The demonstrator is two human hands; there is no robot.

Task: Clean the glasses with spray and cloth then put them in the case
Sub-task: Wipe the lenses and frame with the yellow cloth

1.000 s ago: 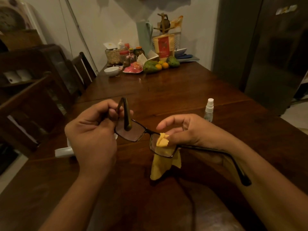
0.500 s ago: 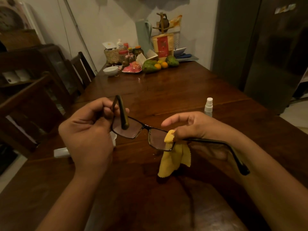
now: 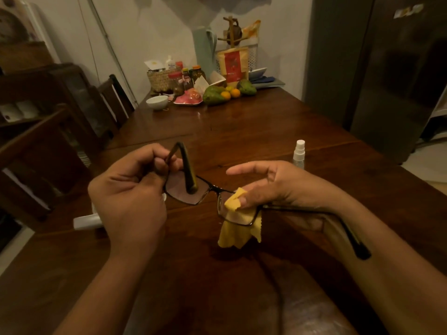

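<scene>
Currently our left hand [image 3: 128, 197] pinches the glasses [image 3: 180, 192] by one lens corner above the table [image 3: 242, 131], our right hand [image 3: 273, 187] pinches the cloth [image 3: 239, 230] round the other lens, forefinger out; if we press too hard, the frame could twist.

Tabletop [image 3: 242, 141] ahead lies passable between the spray bottle [image 3: 299, 153] right and the white case [image 3: 87, 222] left.

Only one view is given, taken from the person's head and directed forward and down. The left hand [image 3: 128, 197] and the right hand [image 3: 273, 187] are seen close, the table [image 3: 254, 122] stretching far beyond them.
</scene>
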